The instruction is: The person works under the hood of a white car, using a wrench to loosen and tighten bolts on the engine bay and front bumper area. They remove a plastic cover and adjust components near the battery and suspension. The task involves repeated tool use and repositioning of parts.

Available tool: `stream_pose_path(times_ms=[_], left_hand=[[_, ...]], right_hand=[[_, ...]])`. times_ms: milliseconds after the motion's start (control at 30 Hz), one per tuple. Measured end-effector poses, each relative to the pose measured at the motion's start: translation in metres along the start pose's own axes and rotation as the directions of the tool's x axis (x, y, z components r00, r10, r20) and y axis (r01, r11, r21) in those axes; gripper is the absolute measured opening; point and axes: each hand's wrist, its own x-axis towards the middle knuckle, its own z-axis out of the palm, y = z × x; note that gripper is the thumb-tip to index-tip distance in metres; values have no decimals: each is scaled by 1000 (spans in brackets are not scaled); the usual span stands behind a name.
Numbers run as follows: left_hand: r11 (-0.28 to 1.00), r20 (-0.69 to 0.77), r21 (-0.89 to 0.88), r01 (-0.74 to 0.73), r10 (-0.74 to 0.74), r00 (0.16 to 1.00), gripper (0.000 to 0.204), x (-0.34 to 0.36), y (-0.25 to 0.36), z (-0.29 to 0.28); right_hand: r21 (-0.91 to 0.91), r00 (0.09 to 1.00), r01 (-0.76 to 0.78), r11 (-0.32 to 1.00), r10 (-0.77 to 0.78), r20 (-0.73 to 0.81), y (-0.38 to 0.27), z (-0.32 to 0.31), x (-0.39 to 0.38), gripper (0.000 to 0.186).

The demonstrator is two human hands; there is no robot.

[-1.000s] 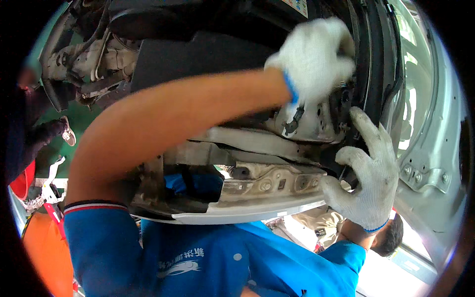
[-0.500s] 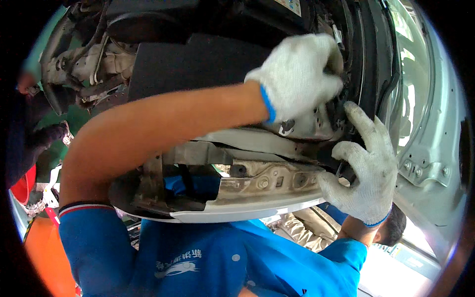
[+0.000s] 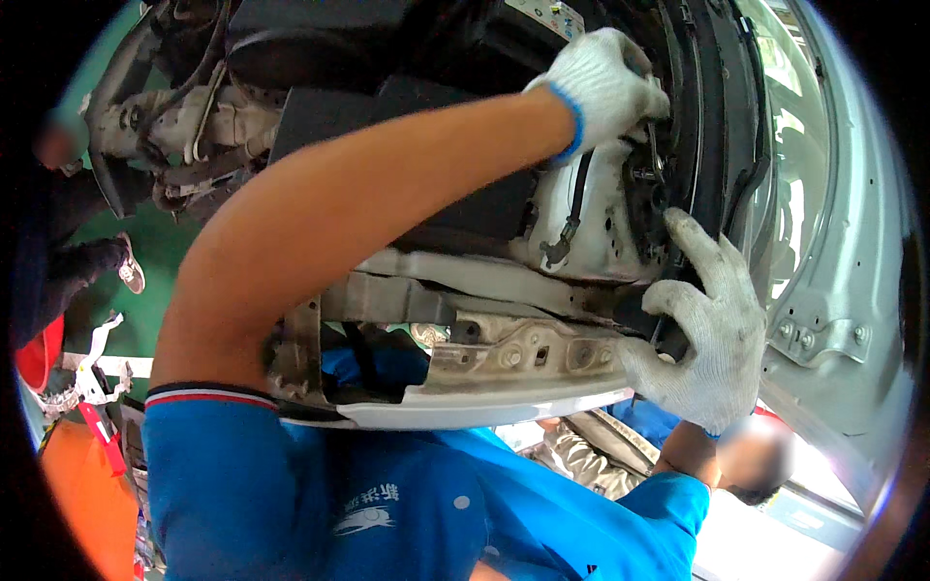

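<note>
My left arm reaches across the engine bay, and my white-gloved left hand (image 3: 603,87) is closed at the far right of it. From under its fingers a slim shiny ratchet wrench (image 3: 655,155) points down toward the side of the bay; the grip itself is partly hidden. My right hand (image 3: 712,324), gloved too, rests over the front right corner with fingers spread and curved. Its thumb lies by the end of the pale metal front panel (image 3: 542,358), its forefinger near the dark fender edge. A black hose or cable (image 3: 577,198) hangs over the white inner panel (image 3: 605,218).
Black covers (image 3: 329,126) fill the bay's middle. The silver body panel (image 3: 852,261) curves along the right. Another person (image 3: 668,441) is beyond the front panel at lower right. At left are a person's shoe (image 3: 132,266), a red container (image 3: 44,358) and an orange object (image 3: 87,494).
My left hand has moved up and away from my right hand, uncovering the wrench, the black hose and the white inner panel. My right hand keeps nearly the same place and shape.
</note>
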Motion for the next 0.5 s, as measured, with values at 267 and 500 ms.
stream_pose_path(times_ms=[267,500], left_hand=[[986,93,165,-35,20,996,31,-54,37,-3],[919,-75,370,137,-117,990,53,28,-26,0]], right_hand=[[-27,1000,-21,999,21,-1,-7,0,-2,39],[-4,998,47,999,-47,-34,-7,-1,8,40]])
